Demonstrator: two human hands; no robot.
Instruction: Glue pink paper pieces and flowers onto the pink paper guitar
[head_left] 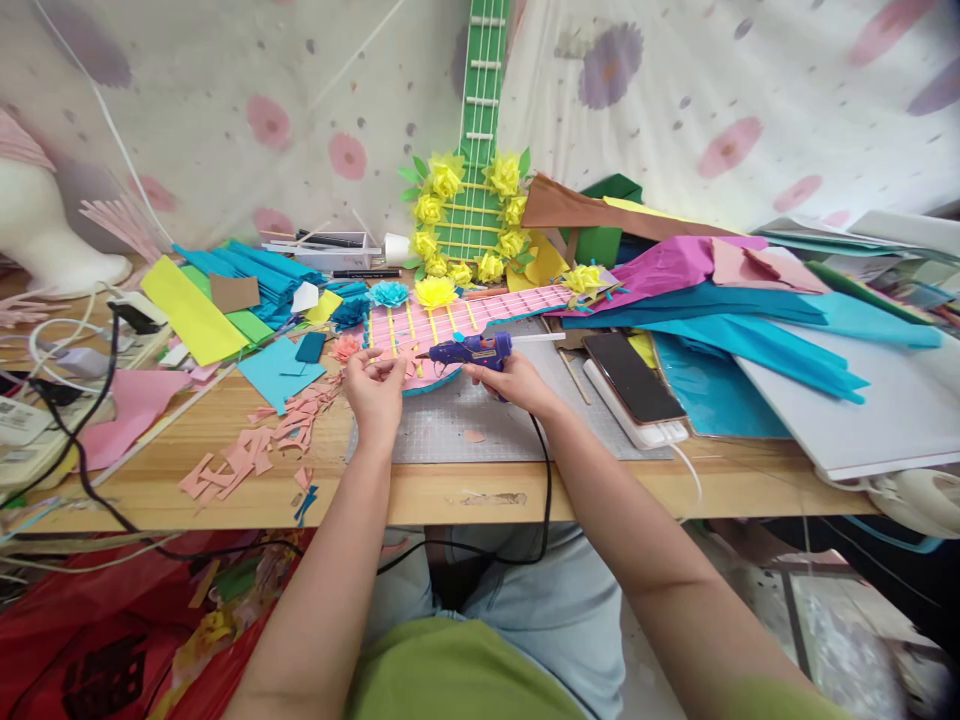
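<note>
The right hand (517,376) has its fingers wrapped around the handle of a purple glue gun (474,350). The glue gun is over the near edge of a pink paper guitar (469,318), in the middle of the scene. It lies long from left to right, with its nose pointing left and a white stick (538,338) poking out to the right. A black cord (550,490) hangs down from the near side.

The left hand (375,392) is just left of the nose. Its thumb and finger are close together, but I cannot tell if they hold something small.

The pink guitar lies on the surface (427,492), its round body to the left and its thin neck pointing right and a bit far. Behind it, a green guitar (480,120) stands with its neck pointing up.

On the left, a white label (26,420) and the black marks on a red bag (45,610) are too blurry to read.
</note>
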